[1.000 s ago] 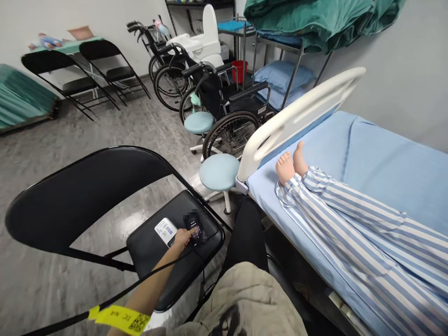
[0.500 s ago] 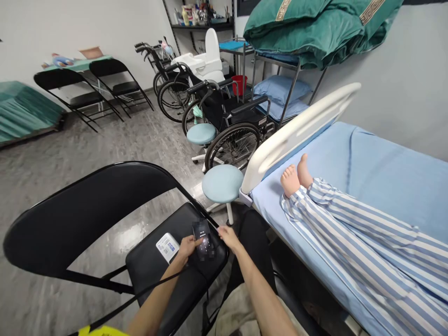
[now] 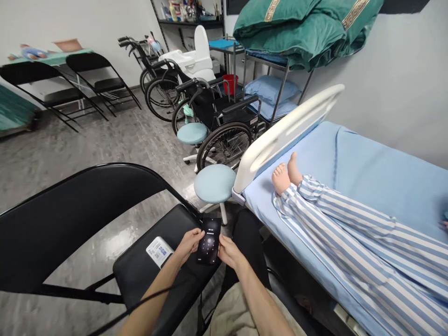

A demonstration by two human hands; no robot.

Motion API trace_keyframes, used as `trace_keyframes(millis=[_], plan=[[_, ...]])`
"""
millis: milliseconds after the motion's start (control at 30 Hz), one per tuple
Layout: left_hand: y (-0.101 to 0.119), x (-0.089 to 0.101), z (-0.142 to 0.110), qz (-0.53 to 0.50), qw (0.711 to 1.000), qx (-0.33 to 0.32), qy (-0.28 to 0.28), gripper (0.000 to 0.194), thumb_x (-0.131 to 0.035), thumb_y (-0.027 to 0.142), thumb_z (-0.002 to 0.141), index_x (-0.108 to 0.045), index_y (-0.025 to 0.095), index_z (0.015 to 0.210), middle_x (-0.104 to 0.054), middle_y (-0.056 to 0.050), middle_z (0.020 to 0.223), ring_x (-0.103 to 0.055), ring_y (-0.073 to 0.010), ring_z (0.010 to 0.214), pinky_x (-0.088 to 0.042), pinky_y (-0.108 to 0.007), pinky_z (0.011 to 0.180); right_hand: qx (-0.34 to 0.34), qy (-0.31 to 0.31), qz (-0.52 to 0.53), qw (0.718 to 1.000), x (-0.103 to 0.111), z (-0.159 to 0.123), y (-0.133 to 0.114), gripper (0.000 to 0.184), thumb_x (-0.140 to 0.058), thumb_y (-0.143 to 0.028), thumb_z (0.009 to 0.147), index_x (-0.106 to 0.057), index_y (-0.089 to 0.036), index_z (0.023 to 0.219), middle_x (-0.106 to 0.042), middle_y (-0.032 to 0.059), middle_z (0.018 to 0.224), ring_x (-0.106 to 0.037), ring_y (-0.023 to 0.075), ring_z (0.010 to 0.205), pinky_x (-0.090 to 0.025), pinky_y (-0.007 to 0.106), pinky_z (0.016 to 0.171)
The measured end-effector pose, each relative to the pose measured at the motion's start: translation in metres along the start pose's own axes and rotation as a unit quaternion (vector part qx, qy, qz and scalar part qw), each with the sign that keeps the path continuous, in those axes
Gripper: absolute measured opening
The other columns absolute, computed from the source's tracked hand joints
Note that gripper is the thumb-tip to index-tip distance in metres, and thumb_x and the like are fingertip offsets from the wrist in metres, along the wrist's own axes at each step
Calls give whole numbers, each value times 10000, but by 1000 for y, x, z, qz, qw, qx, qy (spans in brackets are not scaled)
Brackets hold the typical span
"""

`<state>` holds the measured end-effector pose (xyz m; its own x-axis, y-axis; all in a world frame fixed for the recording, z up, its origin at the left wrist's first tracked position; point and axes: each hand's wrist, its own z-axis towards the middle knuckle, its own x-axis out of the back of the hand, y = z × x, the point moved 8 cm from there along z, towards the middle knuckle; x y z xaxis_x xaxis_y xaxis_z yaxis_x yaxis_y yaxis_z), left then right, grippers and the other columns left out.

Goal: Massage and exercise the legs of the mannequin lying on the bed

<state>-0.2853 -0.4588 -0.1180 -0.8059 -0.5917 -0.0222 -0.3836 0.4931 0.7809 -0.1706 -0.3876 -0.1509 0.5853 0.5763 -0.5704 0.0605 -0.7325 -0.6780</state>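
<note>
A dark smartphone (image 3: pixel 209 242) with a lit keypad screen is held upright between my two hands over the front of a black folding chair's seat (image 3: pixel 140 275). My left hand (image 3: pixel 190 243) grips the phone's left edge, its thumb at the side of the screen. My right hand (image 3: pixel 228 251) closes on the opposite edge, fingers partly hidden behind the phone. Just left of my left hand, a white box-shaped device with a printed label (image 3: pixel 159 251) lies on the seat. A black cable (image 3: pixel 154 295) crosses over my left forearm.
To the right stands a bed (image 3: pixel 371 154) with a manikin in striped trousers (image 3: pixel 350 224). Ahead are a round blue stool (image 3: pixel 214 183), a second stool (image 3: pixel 192 133) and wheelchairs (image 3: pixel 227 140). Folding chairs (image 3: pixel 101 84) stand at the far left, and a rack holds green bedding (image 3: pixel 308 32).
My right hand has come in from beside the phone and taken its right edge. The phone is straighter and faces me. The view has turned slightly right.
</note>
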Motion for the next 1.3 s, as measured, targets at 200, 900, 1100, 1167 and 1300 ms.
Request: trace_keyframes(millis=[200,900,1100,1167,1300], plan=[[11,-21,-4,-54,998,-10,12,596,-656,754,624,-509,202,794,-275,109,437,-180,-32,362,-114,-216,393,-10,16,110,994,2,-13,3,533,-647,-749,656,-706,-287,914,-712,77,929,-646,304,800,-479,426,629],[7,-46,-5,-135,991,-12,-2,462,-740,563,668,-500,173,731,-312,109,438,-230,-22,370,-130,-190,389,-66,17,227,972,9,-32,-6,519,-639,-643,728,-671,-185,970,-723,88,935,-662,280,910,-500,439,847],[8,-47,-11,-134,990,-38,16,441,-742,506,692,-455,176,636,-367,92,445,-277,-27,372,-175,-185,388,-26,27,231,972,13,-36,-15,375,-682,-358,693,-656,-150,1004,-732,74,912,-672,250,912,-508,384,856],[5,-48,-10,-143,989,-36,21,438,-748,489,682,-448,177,617,-365,93,445,-274,-27,369,-174,-185,385,-4,24,223,975,14,-38,-20,385,-670,-296,667,-656,-156,1024,-735,66,923,-676,238,914,-508,372,859],[2,-46,-8,-149,986,-30,62,385,-753,482,664,-546,157,654,-422,77,453,-341,-47,384,-224,-191,396,7,33,217,976,18,-41,-22,367,-643,-251,641,-660,-160,997,-738,67,919,-677,239,937,-509,370,860]])
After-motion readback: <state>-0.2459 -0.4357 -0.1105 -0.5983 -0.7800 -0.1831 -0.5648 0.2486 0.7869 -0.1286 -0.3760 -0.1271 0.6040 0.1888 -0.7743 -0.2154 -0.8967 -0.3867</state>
